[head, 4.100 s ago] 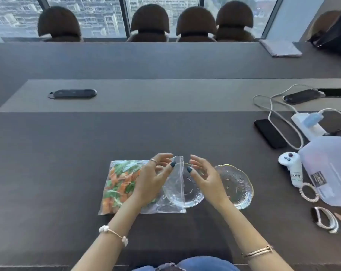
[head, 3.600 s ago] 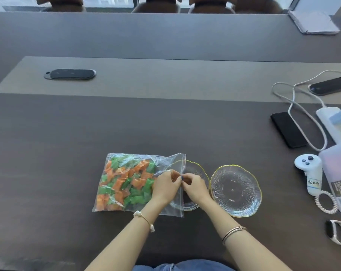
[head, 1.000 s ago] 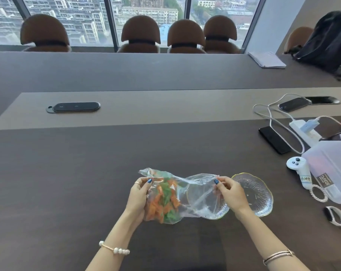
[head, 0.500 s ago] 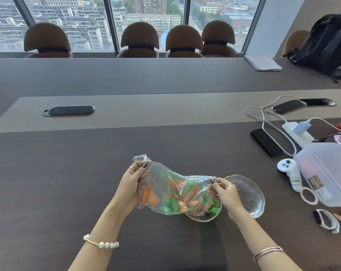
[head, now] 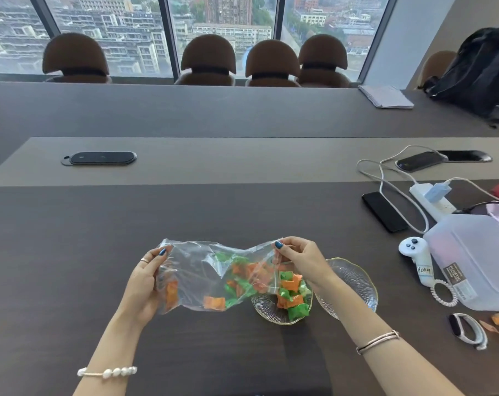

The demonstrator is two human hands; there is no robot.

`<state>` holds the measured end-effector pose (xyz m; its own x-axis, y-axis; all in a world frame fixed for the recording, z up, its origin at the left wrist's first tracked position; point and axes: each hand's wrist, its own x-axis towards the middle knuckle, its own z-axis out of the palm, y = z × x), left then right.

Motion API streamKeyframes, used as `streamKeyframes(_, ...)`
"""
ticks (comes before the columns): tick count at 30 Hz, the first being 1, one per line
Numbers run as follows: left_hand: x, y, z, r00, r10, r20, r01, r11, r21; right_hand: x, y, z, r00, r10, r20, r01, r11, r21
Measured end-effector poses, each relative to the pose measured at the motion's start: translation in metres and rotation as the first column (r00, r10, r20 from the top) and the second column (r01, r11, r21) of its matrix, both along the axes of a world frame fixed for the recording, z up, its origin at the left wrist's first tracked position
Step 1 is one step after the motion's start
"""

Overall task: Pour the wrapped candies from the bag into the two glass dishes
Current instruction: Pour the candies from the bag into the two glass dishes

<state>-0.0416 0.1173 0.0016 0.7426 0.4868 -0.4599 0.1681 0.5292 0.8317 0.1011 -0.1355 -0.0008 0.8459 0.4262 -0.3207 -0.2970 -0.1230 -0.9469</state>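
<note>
A clear plastic bag [head: 202, 270] hangs sideways above the dark table, stretched between both hands. My left hand [head: 145, 281] grips its closed end at the left. My right hand [head: 302, 260] pinches the top of its open mouth, which tips down over the left glass dish [head: 266, 310]. Orange and green wrapped candies [head: 292, 294] lie piled in that dish, and several more remain inside the bag near its mouth. The right glass dish [head: 354, 284], gold-rimmed like the first, sits beside it with nothing in it, partly hidden by my right wrist.
To the right lie a white controller [head: 417, 257], a translucent plastic container [head: 477, 261], a wristband [head: 468, 330], a black phone [head: 384, 211] and a power strip with cables [head: 431, 195]. A black pad [head: 99, 158] lies on the far strip. Chairs line the window.
The bag was lifted off the table and tipped to the right. Candies have slid toward its mouth and fallen into the left dish. My right hand has risen.
</note>
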Motion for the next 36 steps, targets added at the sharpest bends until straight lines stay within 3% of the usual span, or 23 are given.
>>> streamKeyframes(5, -0.01, -0.008, 0.0, 0.999, 0.026, 0.031, -0.022, 0.992, -0.122, 0.004, 0.001, 0.012, 0.998, 0.057, 0.031, -0.058, 0.998, 0.023)
streamKeyframes(11, -0.012, -0.007, -0.002, 0.993, 0.112, 0.049, -0.109, 0.993, -0.051, 0.007, 0.001, 0.016, 0.995, 0.096, 0.011, -0.097, 0.995, 0.038)
streamKeyframes(20, -0.011, -0.01, 0.003, 0.995, 0.057, 0.086, -0.051, 0.997, -0.066, 0.006, -0.014, -0.011, 0.997, 0.073, -0.014, -0.074, 0.993, -0.093)
streamKeyframes(36, 0.012, -0.034, 0.036, 0.982, 0.007, 0.188, 0.003, 0.998, -0.056, 0.015, -0.056, 0.032, 0.999, -0.029, 0.037, 0.027, 0.997, 0.069)
